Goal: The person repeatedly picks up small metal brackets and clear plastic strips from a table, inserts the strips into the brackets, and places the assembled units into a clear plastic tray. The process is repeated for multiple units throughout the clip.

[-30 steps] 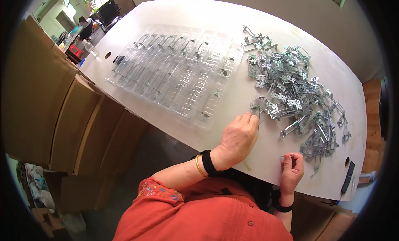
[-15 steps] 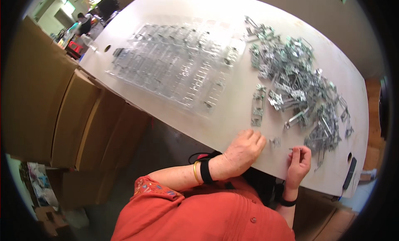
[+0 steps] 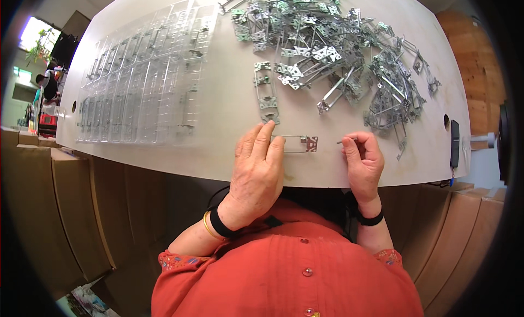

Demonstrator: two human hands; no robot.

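My left hand (image 3: 254, 167) lies palm down at the table's near edge, its fingers stretched out. Beside its index finger is a metal bracket with two thin rods and a flat cut-out end plate (image 3: 311, 144); the other end is hidden under the hand. The fingertips reach the near end of a second bracket (image 3: 267, 102), which lies lengthwise away from me. My right hand (image 3: 364, 163) is closed in a pinch on a thin, dark metal pin (image 3: 346, 141), held to the right of the end plate and apart from it.
A heap of silvery metal brackets (image 3: 322, 49) covers the far middle and right of the white table (image 3: 229, 93). Clear plastic trays (image 3: 142, 82) with brackets in them lie on the left. A black bar-shaped object (image 3: 454, 144) lies at the right edge. Cardboard boxes (image 3: 82, 208) stand below left.
The view has swung to the right. My left hand has gone from curled fingers to stretched ones, beside the near bracket. My right hand keeps its pinch.
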